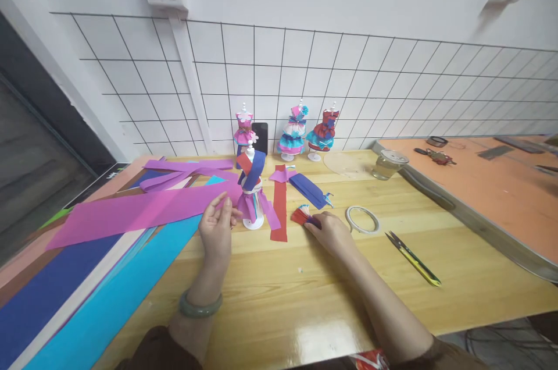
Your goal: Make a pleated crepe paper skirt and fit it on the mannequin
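A small white dress-form mannequin (pixel 251 184) stands upright on the table, wrapped in crossed blue and red paper over a pink paper skirt (pixel 247 207). Just left of the skirt is my left hand (pixel 217 221), its fingers loosely bent and apart, with nothing visible held; whether the fingertips touch the skirt I cannot tell. My right hand (pixel 330 231) pinches a gathered bunch of red, white and blue crepe paper (pixel 300 214) low over the table. Between the hands lies a red paper strip (pixel 279 213). A folded blue paper piece (pixel 308 189) rests beyond my right hand.
Pink, blue, white and turquoise paper sheets (pixel 143 213) spread across the left. Behind stand several dressed mannequins (pixel 292 134) and a phone (pixel 260 138). To the right are a tape roll (pixel 363 220), yellow-handled thread snips (pixel 414 260) and a lidded glass jar (pixel 389 165).
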A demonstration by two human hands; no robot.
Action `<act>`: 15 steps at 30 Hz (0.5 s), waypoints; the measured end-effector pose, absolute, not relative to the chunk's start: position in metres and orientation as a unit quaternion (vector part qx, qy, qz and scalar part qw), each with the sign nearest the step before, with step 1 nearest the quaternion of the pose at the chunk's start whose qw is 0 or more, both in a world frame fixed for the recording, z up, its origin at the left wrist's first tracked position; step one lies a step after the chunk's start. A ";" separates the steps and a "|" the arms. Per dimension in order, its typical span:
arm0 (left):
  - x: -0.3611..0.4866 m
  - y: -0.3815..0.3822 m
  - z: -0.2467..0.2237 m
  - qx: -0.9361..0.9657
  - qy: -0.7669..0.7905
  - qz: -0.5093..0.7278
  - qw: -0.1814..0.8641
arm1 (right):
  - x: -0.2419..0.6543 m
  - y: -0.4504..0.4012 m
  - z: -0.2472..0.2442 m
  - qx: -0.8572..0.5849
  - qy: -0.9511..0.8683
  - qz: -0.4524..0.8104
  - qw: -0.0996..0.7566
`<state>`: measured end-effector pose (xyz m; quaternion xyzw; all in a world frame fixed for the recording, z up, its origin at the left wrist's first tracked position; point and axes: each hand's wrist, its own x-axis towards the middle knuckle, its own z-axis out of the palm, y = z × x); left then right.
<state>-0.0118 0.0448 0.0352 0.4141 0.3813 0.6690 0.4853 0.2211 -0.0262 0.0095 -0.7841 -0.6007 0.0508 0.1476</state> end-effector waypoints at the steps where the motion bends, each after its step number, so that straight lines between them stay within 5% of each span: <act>1: -0.012 0.046 0.035 0.411 0.383 0.670 0.486 | 0.225 -0.027 0.011 -0.782 -0.602 0.062 0.152; 9: -0.014 0.054 0.027 0.411 0.395 0.687 0.451 | 0.258 -0.038 0.037 -0.765 -0.523 0.131 0.353; 15: -0.014 0.054 0.024 0.404 0.405 0.691 0.441 | 0.239 -0.050 0.062 -0.756 -0.503 0.127 0.399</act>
